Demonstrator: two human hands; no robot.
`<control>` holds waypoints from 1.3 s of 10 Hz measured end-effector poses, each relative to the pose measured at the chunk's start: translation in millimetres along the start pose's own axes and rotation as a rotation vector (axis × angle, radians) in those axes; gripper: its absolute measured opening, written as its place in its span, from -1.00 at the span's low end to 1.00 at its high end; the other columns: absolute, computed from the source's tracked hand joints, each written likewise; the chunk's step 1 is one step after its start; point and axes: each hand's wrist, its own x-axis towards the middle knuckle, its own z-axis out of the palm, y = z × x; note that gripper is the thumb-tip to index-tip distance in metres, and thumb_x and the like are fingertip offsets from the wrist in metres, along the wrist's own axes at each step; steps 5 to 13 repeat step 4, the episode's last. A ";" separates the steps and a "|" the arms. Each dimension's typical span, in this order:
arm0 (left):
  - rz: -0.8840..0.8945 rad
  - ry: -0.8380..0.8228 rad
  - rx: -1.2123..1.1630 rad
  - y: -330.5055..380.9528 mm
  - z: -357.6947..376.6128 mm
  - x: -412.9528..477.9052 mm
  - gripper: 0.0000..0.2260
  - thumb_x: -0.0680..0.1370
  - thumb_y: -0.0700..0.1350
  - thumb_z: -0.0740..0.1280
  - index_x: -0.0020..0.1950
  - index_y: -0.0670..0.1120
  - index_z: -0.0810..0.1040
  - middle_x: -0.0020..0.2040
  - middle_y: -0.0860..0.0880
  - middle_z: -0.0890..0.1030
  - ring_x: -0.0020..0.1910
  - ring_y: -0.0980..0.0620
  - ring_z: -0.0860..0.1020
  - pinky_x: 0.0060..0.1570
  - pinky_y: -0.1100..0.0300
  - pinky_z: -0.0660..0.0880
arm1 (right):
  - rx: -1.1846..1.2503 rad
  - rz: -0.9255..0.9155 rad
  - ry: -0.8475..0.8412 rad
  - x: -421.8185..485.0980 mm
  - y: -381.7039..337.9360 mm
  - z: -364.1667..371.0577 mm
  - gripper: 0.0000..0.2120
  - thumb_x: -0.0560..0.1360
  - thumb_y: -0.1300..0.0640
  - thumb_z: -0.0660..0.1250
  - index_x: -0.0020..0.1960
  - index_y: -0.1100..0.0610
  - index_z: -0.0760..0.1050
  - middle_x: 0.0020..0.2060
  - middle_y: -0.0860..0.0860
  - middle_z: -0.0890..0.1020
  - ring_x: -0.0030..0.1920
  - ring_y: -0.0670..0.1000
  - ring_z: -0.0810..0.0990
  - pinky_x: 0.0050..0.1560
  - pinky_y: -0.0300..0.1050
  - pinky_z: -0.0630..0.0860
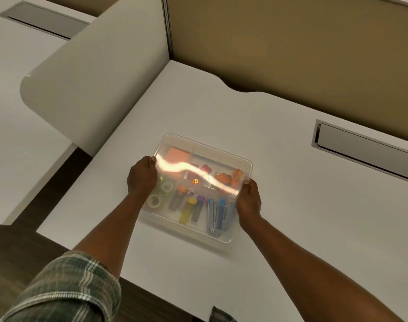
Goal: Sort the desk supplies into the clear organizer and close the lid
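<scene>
The clear organizer [221,239] sits on the white desk, its compartments filled: tape rolls [154,201] at the left, coloured lead cases [188,209] in the middle, blue clips [218,213] at the right, an orange sticky pad [176,155] and orange clips [229,177] at the back. A clear lid [212,149] hangs tilted over the far part of the box, with a streak of glare across it. My left hand [141,176] grips the lid's left edge. My right hand [248,198] grips its right edge.
The white desk [291,228] runs out to the right, with a grey cable slot [365,148] at the back right. A tan partition wall stands behind. A second desk surface [91,73] lies to the left. The front edge drops to a dark floor.
</scene>
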 end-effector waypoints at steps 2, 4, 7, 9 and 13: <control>0.014 -0.022 0.030 2.0 -2.5 0.8 -0.66 0.67 0.00 0.08 0.07 -0.14 0.59 -0.01 -0.21 0.65 0.01 -0.26 0.57 -0.04 -0.01 0.47 | -0.085 -0.077 -0.125 5.2 -0.8 -15.4 -0.65 0.67 -0.09 0.03 0.35 0.00 0.42 0.16 0.02 0.59 0.20 0.12 0.57 0.26 0.12 0.51; 0.019 0.092 0.187 18.7 -8.2 -16.2 -0.58 0.63 0.04 0.20 0.38 -0.20 0.40 0.23 -0.31 0.50 0.21 -0.33 0.46 0.18 -0.16 0.41 | -0.416 -0.177 -0.158 10.2 12.3 -67.1 -0.41 0.62 -0.25 0.05 0.52 0.06 0.27 0.46 0.04 0.42 0.45 0.11 0.38 0.47 0.07 0.29; 0.019 0.092 0.187 18.7 -8.2 -16.2 -0.58 0.63 0.04 0.20 0.38 -0.20 0.40 0.23 -0.31 0.50 0.21 -0.33 0.46 0.18 -0.16 0.41 | -0.416 -0.177 -0.158 10.2 12.3 -67.1 -0.41 0.62 -0.25 0.05 0.52 0.06 0.27 0.46 0.04 0.42 0.45 0.11 0.38 0.47 0.07 0.29; 0.019 0.092 0.187 18.7 -8.2 -16.2 -0.58 0.63 0.04 0.20 0.38 -0.20 0.40 0.23 -0.31 0.50 0.21 -0.33 0.46 0.18 -0.16 0.41 | -0.416 -0.177 -0.158 10.2 12.3 -67.1 -0.41 0.62 -0.25 0.05 0.52 0.06 0.27 0.46 0.04 0.42 0.45 0.11 0.38 0.47 0.07 0.29; 0.019 0.092 0.187 18.7 -8.2 -16.2 -0.58 0.63 0.04 0.20 0.38 -0.20 0.40 0.23 -0.31 0.50 0.21 -0.33 0.46 0.18 -0.16 0.41 | -0.416 -0.177 -0.158 10.2 12.3 -67.1 -0.41 0.62 -0.25 0.05 0.52 0.06 0.27 0.46 0.04 0.42 0.45 0.11 0.38 0.47 0.07 0.29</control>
